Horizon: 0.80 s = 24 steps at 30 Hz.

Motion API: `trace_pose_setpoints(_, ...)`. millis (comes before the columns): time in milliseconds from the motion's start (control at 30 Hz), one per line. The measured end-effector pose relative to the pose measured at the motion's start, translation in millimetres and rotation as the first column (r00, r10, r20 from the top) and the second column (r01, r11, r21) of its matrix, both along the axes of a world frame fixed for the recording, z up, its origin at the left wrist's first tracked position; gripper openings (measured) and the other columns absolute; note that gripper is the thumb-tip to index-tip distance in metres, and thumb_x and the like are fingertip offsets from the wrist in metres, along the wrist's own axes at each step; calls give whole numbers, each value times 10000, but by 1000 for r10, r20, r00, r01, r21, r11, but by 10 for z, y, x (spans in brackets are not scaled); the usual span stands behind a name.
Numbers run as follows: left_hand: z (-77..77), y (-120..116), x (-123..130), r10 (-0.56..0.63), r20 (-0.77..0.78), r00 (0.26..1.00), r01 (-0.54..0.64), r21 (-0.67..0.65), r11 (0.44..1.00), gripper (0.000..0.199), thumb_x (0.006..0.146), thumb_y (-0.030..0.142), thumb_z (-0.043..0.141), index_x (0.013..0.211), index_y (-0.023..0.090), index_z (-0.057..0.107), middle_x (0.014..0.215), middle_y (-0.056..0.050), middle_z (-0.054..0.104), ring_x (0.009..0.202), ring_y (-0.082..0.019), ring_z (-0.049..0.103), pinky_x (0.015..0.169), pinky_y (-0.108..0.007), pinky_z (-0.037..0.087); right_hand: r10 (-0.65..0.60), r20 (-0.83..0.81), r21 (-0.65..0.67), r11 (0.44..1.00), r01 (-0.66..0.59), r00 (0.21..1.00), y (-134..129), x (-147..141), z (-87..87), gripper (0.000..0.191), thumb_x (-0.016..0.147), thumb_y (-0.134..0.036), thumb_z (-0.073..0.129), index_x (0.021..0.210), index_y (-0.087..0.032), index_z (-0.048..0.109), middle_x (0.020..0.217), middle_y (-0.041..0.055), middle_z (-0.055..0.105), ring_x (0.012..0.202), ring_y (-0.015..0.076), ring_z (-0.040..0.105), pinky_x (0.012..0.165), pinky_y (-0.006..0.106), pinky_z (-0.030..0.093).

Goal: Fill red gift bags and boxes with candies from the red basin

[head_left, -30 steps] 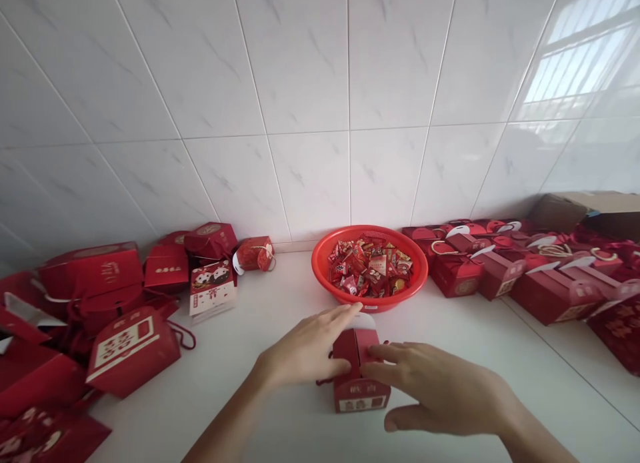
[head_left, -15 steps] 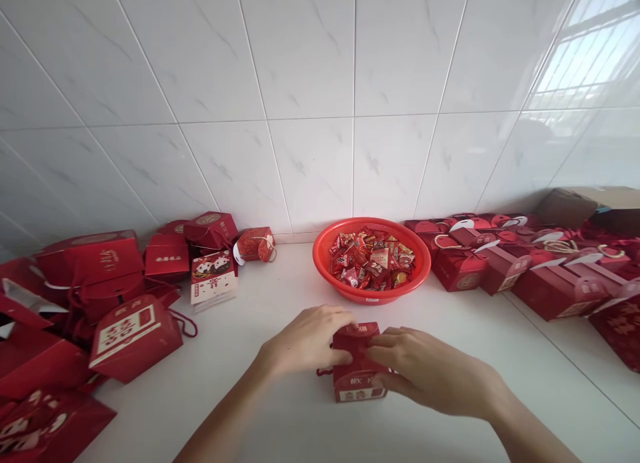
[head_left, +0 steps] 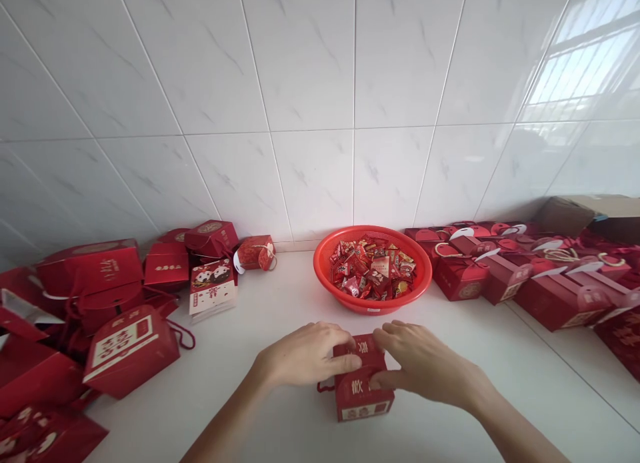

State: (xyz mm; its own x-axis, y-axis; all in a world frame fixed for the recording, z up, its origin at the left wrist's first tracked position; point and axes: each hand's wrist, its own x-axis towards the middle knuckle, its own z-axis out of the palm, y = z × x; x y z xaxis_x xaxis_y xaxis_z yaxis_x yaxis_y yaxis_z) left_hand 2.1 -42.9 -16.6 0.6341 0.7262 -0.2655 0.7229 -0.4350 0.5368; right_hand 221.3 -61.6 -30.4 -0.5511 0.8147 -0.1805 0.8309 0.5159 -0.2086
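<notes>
A small red candy box [head_left: 364, 395] with pale lettering and a white label stands on the white counter in front of me, between both hands. My left hand [head_left: 303, 353] has its thumb across the top flaps and its fingers at the far left side. My right hand [head_left: 427, 364] grips the right side, thumb on the near flap and fingers over the far one. The two lettered flaps lean inward at the top. A dark red cord [head_left: 326, 387] sticks out at the left. Parts of the box's sides are hidden by my fingers.
Just beyond stands a red plastic basket [head_left: 373, 308] full of wrapped candies. Red boxes [head_left: 133, 346] are heaped at the left, with a panda-printed packet [head_left: 213, 289]. Rows of handled red boxes [head_left: 463, 279] fill the right, before a cardboard box [head_left: 567, 215]. A tiled wall [head_left: 310, 176] closes the back.
The flaps have been folded further inward, and more of their lettering shows. My left thumb has moved right onto them; my right fingers have shifted to the far flap. The view has tilted slightly up.
</notes>
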Motion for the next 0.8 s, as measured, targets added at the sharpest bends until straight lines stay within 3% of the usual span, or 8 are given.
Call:
trace_pose_setpoints(133, -21, -2, -6, 13, 4, 1000, -13, -78, 997, 328, 871, 530, 573, 986, 248, 692, 1050, -36, 702, 940, -244, 650, 756, -281, 442, -78, 26, -58, 995, 80, 997, 90, 47, -82, 390, 893, -511, 635, 1019, -142, 626, 1009, 133, 670, 885, 301, 645, 716, 349, 430)
trace_pose_setpoints(200, -49, 3, -10, 31, -17, 999, -32, -100, 994, 273, 821, 472, 638, 987, 257, 664, 1062, -28, 683, 959, -246, 640, 738, -275, 437, -50, 21, -121, 991, 53, 999, 150, 81, -118, 406, 912, -542, 578, 1008, -152, 641, 997, 130, 671, 875, 296, 648, 711, 347, 433)
trace_pose_setpoints(300, -103, 35, -11, 55, -56, 997, -61, -125, 990, 351, 765, 470, 691, 1036, 258, 620, 1089, -40, 659, 997, -265, 622, 734, -283, 441, 9, -54, -231, 973, -21, 998, 283, 137, -190, 408, 894, -570, 562, 925, -177, 669, 999, 106, 666, 878, 271, 642, 709, 327, 437)
trace_pose_setpoints(467, -170, 131, -15, 25, -50, 998, -35, -210, 977, 455, 734, 475, 723, 1108, 254, 588, 1127, -47, 645, 989, -260, 614, 753, -294, 455, 29, -161, -492, 864, -105, 987, 534, 186, -351, 507, 783, -675, 624, 748, -170, 645, 754, 24, 626, 674, 170, 552, 594, 268, 394)
trace_pose_setpoints(600, -184, 158, -21, 9, -32, 999, -15, -183, 983, 481, 714, 475, 749, 1113, 253, 599, 1157, -45, 614, 1060, -269, 578, 840, -313, 449, -5, -226, -563, 817, -126, 974, 588, 218, -369, 568, 718, -721, 657, 627, -162, 606, 607, -14, 570, 579, 124, 482, 538, 246, 356)
trace_pose_setpoints(700, -168, 126, -10, 61, 3, 998, -60, -167, 984, 507, 676, 469, 778, 1109, 254, 622, 1185, -48, 571, 1016, -262, 596, 796, -303, 465, -79, -406, -551, 816, -175, 911, 549, 267, -281, 545, 671, -668, 737, 580, -160, 564, 561, -43, 518, 550, 92, 435, 507, 219, 317)
trace_pose_setpoints(800, -157, 61, 20, 165, 20, 986, -161, -152, 975, 529, 625, 437, 808, 1096, 257, 645, 1204, -50, 538, 1018, -275, 604, 763, -305, 488, -152, -593, -556, 788, -265, 791, 487, 309, -159, 487, 687, -581, 777, 598, -155, 560, 554, -60, 488, 541, 77, 414, 512, 212, 314)
